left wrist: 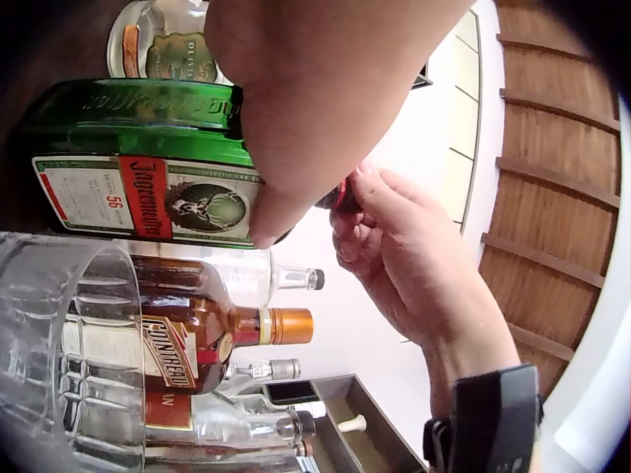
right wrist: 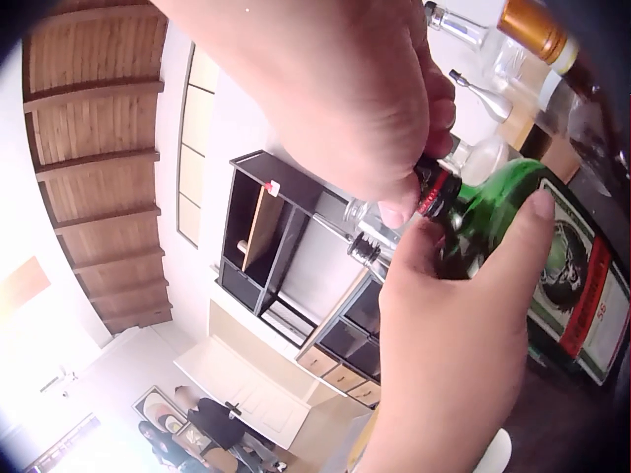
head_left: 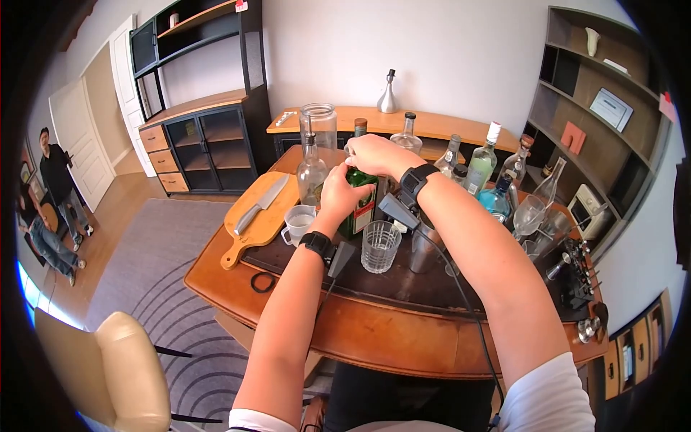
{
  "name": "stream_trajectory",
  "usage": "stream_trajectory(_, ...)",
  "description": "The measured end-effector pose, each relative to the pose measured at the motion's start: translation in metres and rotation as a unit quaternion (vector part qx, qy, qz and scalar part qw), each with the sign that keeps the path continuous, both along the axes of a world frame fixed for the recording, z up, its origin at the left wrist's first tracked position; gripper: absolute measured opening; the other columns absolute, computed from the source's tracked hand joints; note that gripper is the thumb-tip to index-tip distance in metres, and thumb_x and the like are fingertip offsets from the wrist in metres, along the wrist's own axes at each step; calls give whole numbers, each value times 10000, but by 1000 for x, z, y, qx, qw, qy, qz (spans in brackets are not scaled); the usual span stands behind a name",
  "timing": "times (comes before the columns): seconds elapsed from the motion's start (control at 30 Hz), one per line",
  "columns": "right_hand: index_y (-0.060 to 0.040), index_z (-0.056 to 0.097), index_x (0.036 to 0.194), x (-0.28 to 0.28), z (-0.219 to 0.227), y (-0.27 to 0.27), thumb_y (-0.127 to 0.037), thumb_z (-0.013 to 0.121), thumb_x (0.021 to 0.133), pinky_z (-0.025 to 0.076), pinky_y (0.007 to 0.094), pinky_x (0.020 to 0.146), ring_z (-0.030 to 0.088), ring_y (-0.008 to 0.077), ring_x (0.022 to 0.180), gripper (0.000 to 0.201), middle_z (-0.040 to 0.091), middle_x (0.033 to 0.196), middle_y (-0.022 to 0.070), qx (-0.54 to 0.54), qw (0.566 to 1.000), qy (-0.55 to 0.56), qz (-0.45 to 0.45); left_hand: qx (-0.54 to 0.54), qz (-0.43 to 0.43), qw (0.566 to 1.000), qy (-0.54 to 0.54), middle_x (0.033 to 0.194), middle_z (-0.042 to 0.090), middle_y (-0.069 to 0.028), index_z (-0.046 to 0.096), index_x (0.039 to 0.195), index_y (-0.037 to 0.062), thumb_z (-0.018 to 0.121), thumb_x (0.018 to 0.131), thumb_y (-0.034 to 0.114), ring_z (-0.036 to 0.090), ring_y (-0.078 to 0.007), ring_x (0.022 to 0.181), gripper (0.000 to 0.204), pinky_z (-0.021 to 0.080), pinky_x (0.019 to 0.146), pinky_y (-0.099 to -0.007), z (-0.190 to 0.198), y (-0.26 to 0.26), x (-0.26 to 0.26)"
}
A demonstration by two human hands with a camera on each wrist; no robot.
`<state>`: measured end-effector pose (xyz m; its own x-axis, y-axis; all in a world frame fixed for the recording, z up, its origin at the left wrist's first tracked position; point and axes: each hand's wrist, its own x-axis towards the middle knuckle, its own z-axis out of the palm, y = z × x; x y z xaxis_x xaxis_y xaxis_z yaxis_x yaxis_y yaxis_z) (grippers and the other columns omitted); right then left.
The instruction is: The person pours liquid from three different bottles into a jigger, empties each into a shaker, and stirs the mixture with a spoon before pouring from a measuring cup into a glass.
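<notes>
A green Jägermeister bottle (left wrist: 128, 123) stands on the leather-topped table. My left hand (head_left: 341, 193) grips its shoulder, the thumb lying along the edge of the front label. Above it, my right hand (head_left: 379, 156) pinches the dark, red-ringed cap (right wrist: 435, 187) at the neck, its fingers curled round the cap. In the right wrist view the bottle leans at an angle because of the camera's tilt. Just in front of the bottle sits a cut-glass tumbler (head_left: 380, 248). A brown Cointreau bottle (left wrist: 182, 330) is close beside it in the left wrist view.
To the left lie a wooden cutting board (head_left: 232, 253) and a knife (head_left: 265, 202), near a measuring cup (head_left: 299, 222). A metal shaker cup (head_left: 422, 252) stands right of the tumbler. Several bottles and a stemmed glass (head_left: 529, 214) crowd the right side. People are by the far-left door.
</notes>
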<state>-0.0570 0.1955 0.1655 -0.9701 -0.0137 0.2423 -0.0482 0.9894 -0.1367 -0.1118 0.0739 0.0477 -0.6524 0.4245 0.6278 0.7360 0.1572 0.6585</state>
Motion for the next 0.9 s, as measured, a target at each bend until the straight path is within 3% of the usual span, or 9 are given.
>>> stream_trajectory(0.13,-40,663,1047,-5,1,12,-212,706,936,509,469,786,673,351,947,209,702,999,177,-45,994,-34,89,-7,13,1000,-1,1142,728,-185,646,1228,-19,926,696,252,706,-332,1080,659,547,942,-423,3,-3,3)
stream_trajectory(0.23,-45,679,1108,-19,4,14,-278,696,940,528,464,831,678,368,1017,288,711,1064,183,-66,989,-54,122,-7,8,1000,-4,1119,735,-183,647,1220,-30,924,701,238,713,-329,1063,647,549,933,-421,-1,-2,-3)
stream_trajectory(0.33,-16,743,1079,-7,6,-6,-278,688,918,578,451,850,721,391,1015,313,752,1060,195,10,998,41,-53,-7,2,1000,-4,1118,737,-183,652,1207,-33,919,710,225,715,-320,1060,621,550,928,-418,-3,1,-4)
stream_trajectory(0.37,-22,760,1091,3,11,-13,-284,669,906,581,455,877,719,395,1030,333,751,1085,203,34,996,14,-84,-7,0,1000,-6,1117,737,-182,655,1201,-31,917,712,220,715,-318,1059,609,550,928,-417,-2,0,-3)
stream_trajectory(0.47,-17,743,1113,3,12,-17,-203,658,881,572,457,876,715,390,1033,309,748,1094,201,32,995,-44,-85,1,-6,1000,-5,1113,736,-181,662,1183,-26,914,714,218,715,-312,1051,586,550,926,-416,1,-2,0)
stream_trajectory(0.57,-14,721,1151,-10,9,2,-137,651,867,563,450,877,706,381,1044,318,741,1114,204,2,997,-60,37,9,10,1000,14,1114,732,-180,663,1171,-23,918,709,227,713,-313,1045,583,550,923,-415,-4,0,-2)
stream_trajectory(0.67,-16,704,1172,-3,14,0,-84,633,857,556,451,875,698,379,1045,330,737,1117,199,-74,995,-39,50,0,11,1000,7,1108,728,-179,661,1176,-22,926,700,243,709,-323,1041,606,550,922,-416,-4,2,-5)
stream_trajectory(0.8,-10,722,1136,4,13,-9,-139,674,856,559,450,876,713,354,1035,312,740,1096,203,36,995,-44,-83,12,4,1000,-6,1097,722,-176,661,1177,-22,933,686,255,702,-335,1036,626,548,927,-424,-6,1,-4)
stream_trajectory(0.9,-11,729,1136,8,8,-7,-226,727,858,569,453,867,722,355,1017,351,744,1072,210,-18,999,4,-37,-19,22,999,13,1103,722,-168,658,1189,-14,937,686,260,700,-326,1043,638,545,934,-426,-2,0,-2)
